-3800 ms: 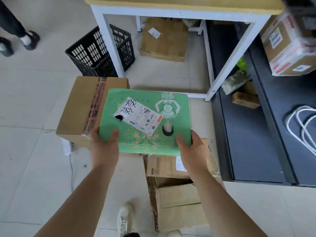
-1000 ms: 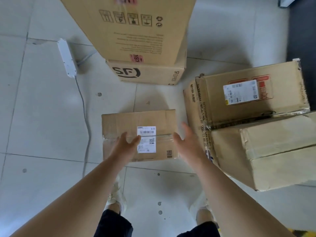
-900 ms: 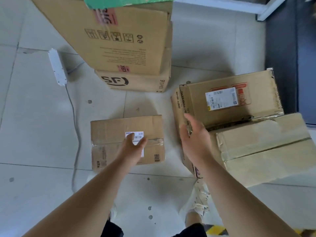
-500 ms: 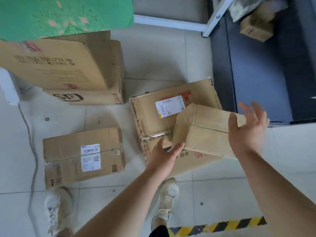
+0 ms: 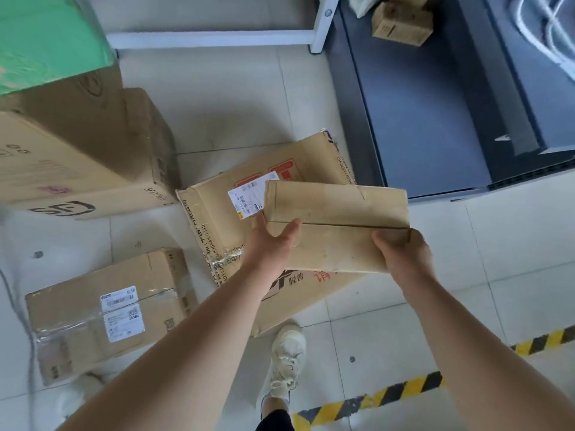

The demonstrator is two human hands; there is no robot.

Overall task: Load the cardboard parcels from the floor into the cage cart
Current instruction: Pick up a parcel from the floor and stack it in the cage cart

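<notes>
Flat plain parcel (image 5: 336, 225): up off the floor, held roughly level above the big labelled box (image 5: 311, 157); whether clear of it or brushing it, cannot tell. Gripped at both ends: left hand (image 5: 273, 244) cupping the left end with the thumb laid over the top face, right hand (image 5: 401, 256) curled round the near right corner. Probably light and fairly stiff, judging by the easy two-handed hold, with a seam running along the top. Best to squeeze from the ends rather than the middle, to avoid buckling the lid. Worth sliding the right fingers further underneath before swinging, to guard against a dip at the far edge. Carry level and close to the body through the turn.

Ahead and to the right, a dark platform (image 5: 420, 119) with a small parcel (image 5: 401, 23) on it; whether part of the cage cart, cannot tell, with no mesh walls in view. Look for the cart before committing to a direction.

Mind the footing: taped parcel (image 5: 102, 309) close on the left, SF-marked boxes (image 5: 77, 157) beyond it with a green parcel (image 5: 46, 35) on top, striped hazard tape (image 5: 404, 384) on the floor to the right. Step round, not over.
</notes>
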